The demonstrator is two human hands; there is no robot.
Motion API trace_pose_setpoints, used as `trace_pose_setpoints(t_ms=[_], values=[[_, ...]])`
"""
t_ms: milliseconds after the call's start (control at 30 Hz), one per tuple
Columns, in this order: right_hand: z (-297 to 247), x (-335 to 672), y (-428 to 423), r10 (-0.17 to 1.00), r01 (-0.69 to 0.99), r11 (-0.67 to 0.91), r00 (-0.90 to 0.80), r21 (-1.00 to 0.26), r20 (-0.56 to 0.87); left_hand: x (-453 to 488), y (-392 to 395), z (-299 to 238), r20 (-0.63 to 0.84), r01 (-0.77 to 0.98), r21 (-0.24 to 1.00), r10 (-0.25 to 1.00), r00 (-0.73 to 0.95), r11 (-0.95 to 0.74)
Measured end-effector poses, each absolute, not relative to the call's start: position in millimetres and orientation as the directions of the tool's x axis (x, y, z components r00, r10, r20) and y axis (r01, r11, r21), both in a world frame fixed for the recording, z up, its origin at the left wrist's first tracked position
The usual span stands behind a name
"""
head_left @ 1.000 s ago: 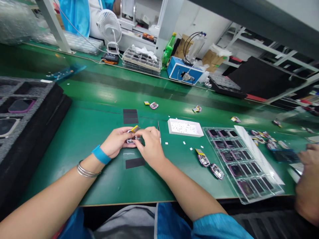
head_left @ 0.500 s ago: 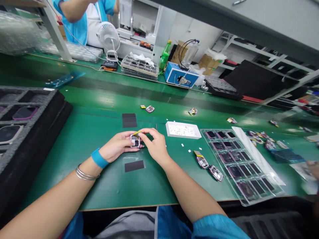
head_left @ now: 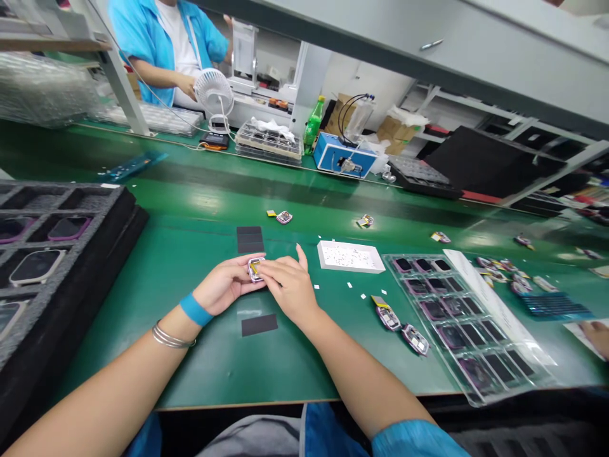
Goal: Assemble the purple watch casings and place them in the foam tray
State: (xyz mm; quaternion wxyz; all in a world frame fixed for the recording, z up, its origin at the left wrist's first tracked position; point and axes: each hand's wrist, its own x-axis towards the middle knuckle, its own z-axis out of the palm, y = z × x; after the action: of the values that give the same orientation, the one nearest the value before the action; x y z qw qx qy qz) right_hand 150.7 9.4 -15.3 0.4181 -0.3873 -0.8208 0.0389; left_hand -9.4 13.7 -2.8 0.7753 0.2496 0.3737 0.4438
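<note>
My left hand (head_left: 221, 287) holds an open smartwatch case (head_left: 254, 271), gripped round its edges with the inside facing up. A silver battery with a yellow edge (head_left: 254, 267) lies within the case. From the right, my right hand (head_left: 291, 291) bends its fingertips onto the case and battery, its little finger raised. Those fingertips hide the case's right side. Beyond the hands lies a dark sheet with strips (head_left: 250, 239); a single dark strip (head_left: 259, 325) lies nearer me. Two more opened watch cases (head_left: 387, 316) rest to the right.
A shallow white box (head_left: 351, 256) of tiny parts stands beyond my right hand. A clear tray (head_left: 454, 317) of watch screens lies right, a black foam tray (head_left: 71, 222) left. Cases sit along the far green strip. A co-worker (head_left: 164, 57) is behind the fan (head_left: 214, 92); another person's hand (head_left: 597, 336) shows far right.
The battery, raised from the case in my right fingers before, now lies down in it. My right fingers have flattened over the case. The view has shifted slightly.
</note>
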Motion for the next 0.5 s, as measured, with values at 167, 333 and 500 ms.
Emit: trace_pose_setpoints(t_ms=[167, 333, 500], values=[[-15.1, 152.7, 9.7, 0.656, 0.623, 0.707, -0.401, -0.335, 0.640, -10.1, 15.1, -1.8, -0.337, -0.556, 0.688, 0.884, 0.324, 0.466], [-15.2, 152.1, 11.0, 0.698, 0.598, 0.673, -0.320, -0.435, 0.641, -8.8, 14.8, -1.1, -0.348, -0.518, 0.717, 0.884, 0.313, 0.466], [-16.2, 153.8, 12.4, 0.707, 0.569, 0.670, -0.293, -0.477, 0.644, -9.0, 14.7, -1.7, -0.350, -0.502, 0.726, 0.881, 0.319, 0.470]])
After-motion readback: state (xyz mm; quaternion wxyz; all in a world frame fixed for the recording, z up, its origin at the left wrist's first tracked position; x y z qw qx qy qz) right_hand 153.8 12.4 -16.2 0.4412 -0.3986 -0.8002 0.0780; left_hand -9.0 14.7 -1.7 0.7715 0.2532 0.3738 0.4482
